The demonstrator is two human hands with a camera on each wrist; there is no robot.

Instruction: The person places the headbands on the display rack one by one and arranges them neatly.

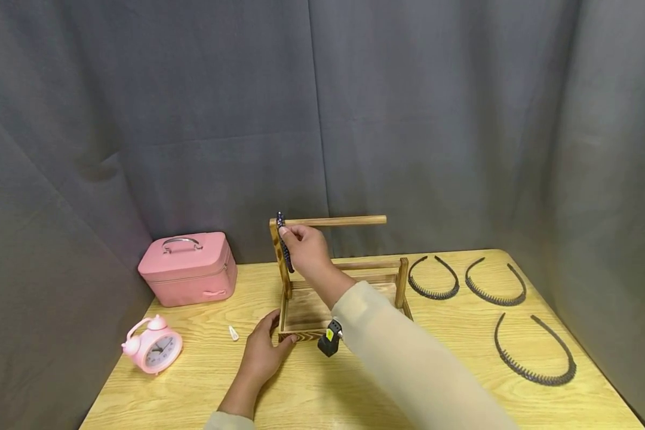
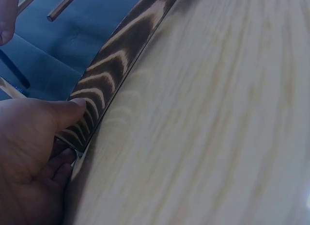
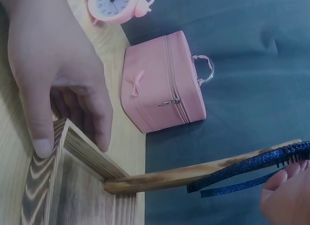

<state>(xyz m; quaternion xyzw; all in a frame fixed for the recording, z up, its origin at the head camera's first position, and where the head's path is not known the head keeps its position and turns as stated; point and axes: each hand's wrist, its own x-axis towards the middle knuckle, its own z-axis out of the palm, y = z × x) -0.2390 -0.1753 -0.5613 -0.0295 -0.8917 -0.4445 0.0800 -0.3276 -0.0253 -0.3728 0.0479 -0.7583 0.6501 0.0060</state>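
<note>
A wooden stand (image 1: 285, 334) has a shallow tray base, a tall left post and a horizontal bar (image 1: 349, 221) with a free right end. My left hand (image 1: 262, 352) grips the tray's front left corner, thumb on the front wall, as the left wrist view also shows. With thumb and fingers, my right hand (image 1: 307, 251) pinches a dark glittery toothed headband (image 3: 242, 168). That headband is at the bar's left end, close beside the tall post (image 3: 160, 179), its ends pointing down. The right fingers hide part of it.
Three dark toothed headbands lie on the table's right side: one near the stand (image 1: 434, 295), one behind (image 1: 497, 298), one in front (image 1: 540, 377). At left are a pink case (image 1: 188, 275), a pink alarm clock (image 1: 156, 349) and a small white hair clip (image 1: 233, 333). Grey curtains surround the table.
</note>
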